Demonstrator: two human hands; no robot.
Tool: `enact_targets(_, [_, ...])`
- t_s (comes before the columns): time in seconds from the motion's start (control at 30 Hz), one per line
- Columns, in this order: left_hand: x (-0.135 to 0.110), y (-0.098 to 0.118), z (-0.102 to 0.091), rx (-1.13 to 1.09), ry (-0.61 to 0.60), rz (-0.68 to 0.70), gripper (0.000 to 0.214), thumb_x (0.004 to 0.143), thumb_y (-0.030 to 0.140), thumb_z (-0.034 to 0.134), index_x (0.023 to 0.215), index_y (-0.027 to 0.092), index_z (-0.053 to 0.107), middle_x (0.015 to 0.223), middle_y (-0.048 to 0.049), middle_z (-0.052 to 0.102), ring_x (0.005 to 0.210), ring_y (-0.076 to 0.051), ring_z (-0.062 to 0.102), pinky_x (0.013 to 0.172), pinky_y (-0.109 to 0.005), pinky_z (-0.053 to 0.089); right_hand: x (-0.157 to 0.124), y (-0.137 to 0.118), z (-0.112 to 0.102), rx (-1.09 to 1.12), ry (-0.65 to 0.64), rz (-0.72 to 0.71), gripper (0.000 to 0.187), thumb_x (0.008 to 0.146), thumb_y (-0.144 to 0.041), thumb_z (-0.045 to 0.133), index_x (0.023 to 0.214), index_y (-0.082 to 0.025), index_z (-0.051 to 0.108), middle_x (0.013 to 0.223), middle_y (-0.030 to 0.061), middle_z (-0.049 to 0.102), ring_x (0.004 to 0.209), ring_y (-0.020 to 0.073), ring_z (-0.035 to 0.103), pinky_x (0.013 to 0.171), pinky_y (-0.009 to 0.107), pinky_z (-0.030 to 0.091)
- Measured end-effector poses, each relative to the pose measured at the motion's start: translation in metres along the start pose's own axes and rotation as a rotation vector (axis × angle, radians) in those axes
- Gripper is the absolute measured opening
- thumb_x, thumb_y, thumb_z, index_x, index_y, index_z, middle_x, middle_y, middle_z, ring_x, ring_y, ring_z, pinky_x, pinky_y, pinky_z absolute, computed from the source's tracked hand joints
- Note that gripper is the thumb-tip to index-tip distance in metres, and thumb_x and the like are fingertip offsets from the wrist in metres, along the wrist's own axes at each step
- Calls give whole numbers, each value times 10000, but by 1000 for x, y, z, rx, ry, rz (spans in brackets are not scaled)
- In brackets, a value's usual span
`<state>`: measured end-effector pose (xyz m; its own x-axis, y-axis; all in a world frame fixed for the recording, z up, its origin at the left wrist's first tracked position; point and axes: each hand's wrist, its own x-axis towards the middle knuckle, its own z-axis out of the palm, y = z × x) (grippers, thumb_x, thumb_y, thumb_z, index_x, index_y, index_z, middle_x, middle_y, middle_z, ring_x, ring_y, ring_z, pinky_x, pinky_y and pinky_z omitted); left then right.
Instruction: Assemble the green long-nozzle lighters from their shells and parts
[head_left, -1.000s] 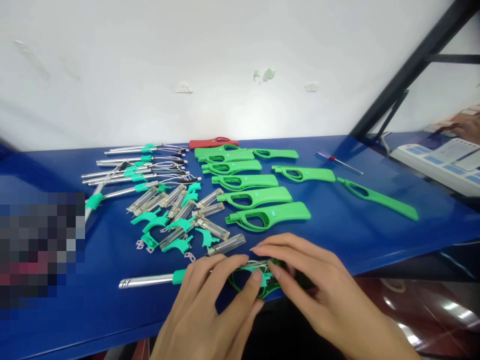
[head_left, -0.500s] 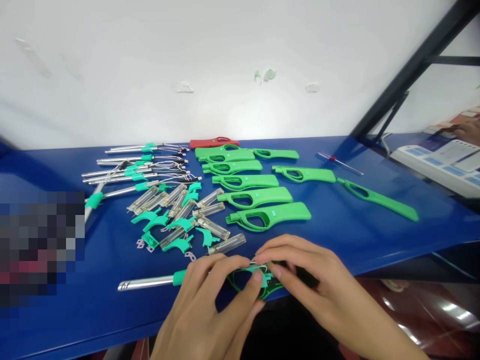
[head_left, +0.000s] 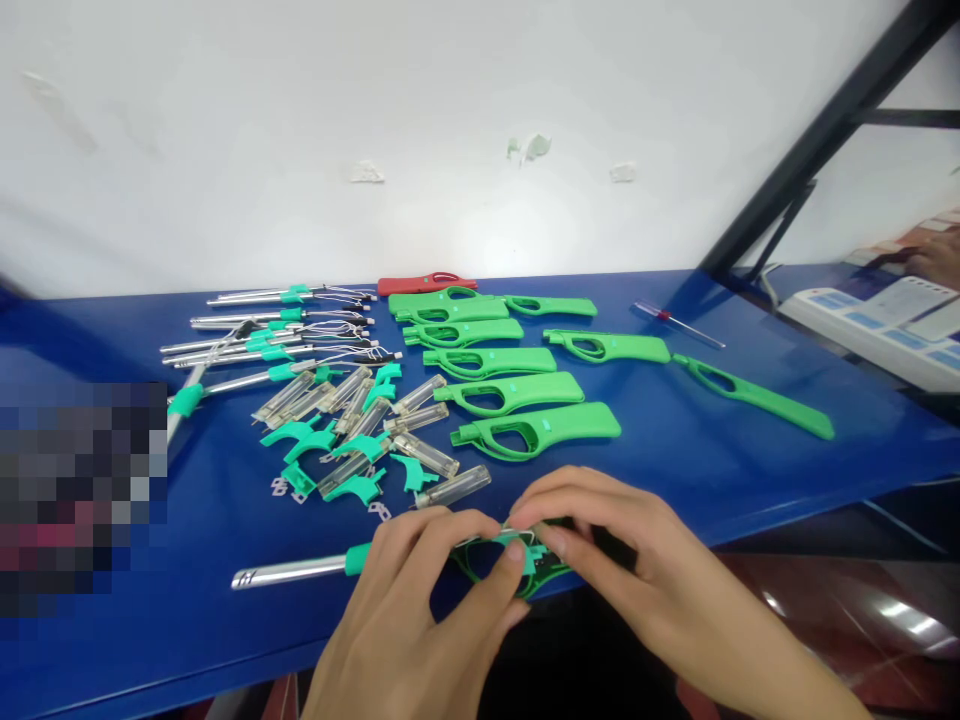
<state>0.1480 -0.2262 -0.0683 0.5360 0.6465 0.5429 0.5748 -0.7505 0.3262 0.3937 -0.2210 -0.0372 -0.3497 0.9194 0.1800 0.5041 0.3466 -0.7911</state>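
Green lighter casing (head_left: 553,580) at the worktop's (head_left: 697,440) near edge, left hand (head_left: 431,610) pinching it, right hand (head_left: 637,565) beside a white wire (head_left: 519,532), its grip unclear, metal tube (head_left: 292,572) jutting left.

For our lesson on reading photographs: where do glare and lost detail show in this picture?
Head view: a pale bright patch low on the white wall; head view: sharp highlights on the glossy floor, lower right; head view: the nearest metal tube gleams; head view: coarse pixel blocks hide detail at left.
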Motion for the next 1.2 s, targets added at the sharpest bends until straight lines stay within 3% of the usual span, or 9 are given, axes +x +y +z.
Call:
enact_targets(0.4, [3, 4, 1, -14, 39, -9, 389, 1038, 27, 613, 1352, 233, 716, 1227, -100, 673, 1147, -219, 636, 963, -376, 580, -4, -1, 5, -99, 89, -90, 328, 1097, -154, 577, 1262, -333, 798, 1206, -5, 802, 1069, 123, 771, 954, 217, 617])
enact_targets(0.73, [4, 7, 1, 18, 36, -31, 366, 1048, 35, 590, 1311, 249, 728, 1213, -90, 702, 1148, -244, 640, 954, -430, 561, -6, 1, 5, -171, 153, -122, 364, 1049, -107, 565, 1168, -330, 827, 1201, -12, 794, 1006, 91, 796, 932, 155, 626])
enact_targets(0.97, [1, 6, 7, 87, 61, 34, 309, 1056, 100, 641, 1328, 216, 732, 1209, -82, 728, 1180, -256, 635, 1021, -426, 534, -4, 4, 4, -196, 287, -209, 289, 1046, -119, 590, 1097, -323, 787, 1109, -33, 803, 978, 86, 800, 869, 127, 607])
enact_targets(1.1, [1, 1, -3, 62, 66, 25, 310, 1080, 131, 609, 1358, 224, 708, 1277, -69, 717, 1244, -244, 607, 1078, -387, 519, 0, 2, -2, -295, 323, -274, 266, 1041, -131, 638, 1169, -329, 762, 1119, -35, 797, 1027, 103, 778, 896, 157, 600])
enact_targets(1.2, [-1, -10, -25, 114, 96, -17, 416, 1041, 18, 582, 1383, 234, 678, 1310, -59, 693, 1251, -211, 592, 1099, -335, 493, 11, -1, -7, -365, 242, -351, 242, 1067, -151, 653, 1236, -304, 734, 1135, -17, 794, 1039, 129, 757, 914, 214, 598])
